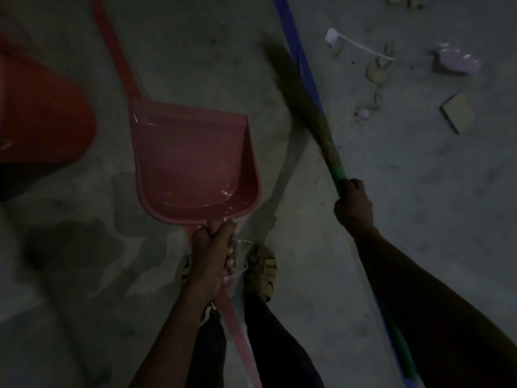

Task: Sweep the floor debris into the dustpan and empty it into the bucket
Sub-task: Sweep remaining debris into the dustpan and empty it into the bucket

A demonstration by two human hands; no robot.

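Dim grey concrete floor was strewn with debris toward its upper right corner; a pink dustpan was held above it, its handle wrapped by the curled fingers of the left hand; a broom was gripped at its green handle by the closed right hand; a red bucket was seen at the left edge.
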